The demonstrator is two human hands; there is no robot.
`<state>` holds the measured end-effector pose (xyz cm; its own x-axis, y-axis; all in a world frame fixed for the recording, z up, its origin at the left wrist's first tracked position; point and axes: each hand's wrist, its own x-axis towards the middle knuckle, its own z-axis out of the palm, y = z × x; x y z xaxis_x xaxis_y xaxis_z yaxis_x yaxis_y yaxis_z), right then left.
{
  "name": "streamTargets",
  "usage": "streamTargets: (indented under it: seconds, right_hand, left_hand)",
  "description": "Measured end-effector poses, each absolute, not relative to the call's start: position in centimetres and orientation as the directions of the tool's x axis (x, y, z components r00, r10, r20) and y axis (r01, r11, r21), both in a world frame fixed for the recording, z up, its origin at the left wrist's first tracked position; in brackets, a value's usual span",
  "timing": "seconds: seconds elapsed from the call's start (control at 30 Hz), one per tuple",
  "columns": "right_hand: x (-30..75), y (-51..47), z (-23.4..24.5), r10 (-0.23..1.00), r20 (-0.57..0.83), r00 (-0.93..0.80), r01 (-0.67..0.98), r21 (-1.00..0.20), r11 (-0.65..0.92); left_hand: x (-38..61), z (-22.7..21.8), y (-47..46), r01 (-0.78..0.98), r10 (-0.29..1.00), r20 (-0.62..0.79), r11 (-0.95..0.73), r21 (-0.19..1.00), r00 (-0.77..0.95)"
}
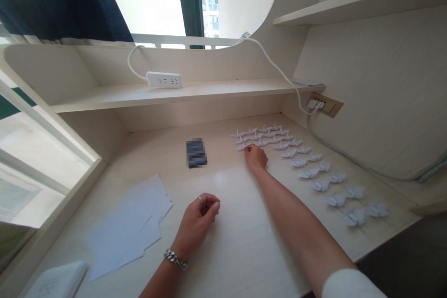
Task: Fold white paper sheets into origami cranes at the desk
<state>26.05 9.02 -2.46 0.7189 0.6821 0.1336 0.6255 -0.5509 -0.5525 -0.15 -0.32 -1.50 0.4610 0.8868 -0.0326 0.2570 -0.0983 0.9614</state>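
My right hand (256, 156) reaches forward over the desk, its fingers pinched at the right side of a white folded paper crane (241, 146). That crane sits at the front left end of the rows, and my fingers hide part of the contact. Other white paper cranes (308, 173) stand in rows along the desk's right side. My left hand (199, 216), with a ring and a chain bracelet, rests low over the desk. Its fingers are curled in toward the thumb, and nothing shows between them.
Loose white paper sheets (136, 223) overlap at the left. Behind my left hand lies a dark, pixelated flat item (196, 153). A white box-like object (57, 280) is at the lower left corner. The shelf (216, 89) holds a power strip (164, 80), whose cord runs to a wall socket (324, 104).
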Motion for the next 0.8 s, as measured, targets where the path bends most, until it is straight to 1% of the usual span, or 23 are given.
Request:
streamTargets:
  seconds: [0.8]
  right_hand:
    - [25.75,8.62,-2.12,0.672,0.160,0.723,0.628,-0.558,-0.543]
  left_hand:
    - [-0.22,-1.50,-0.36,0.252,0.883,-0.020,-0.112,0.961,0.469]
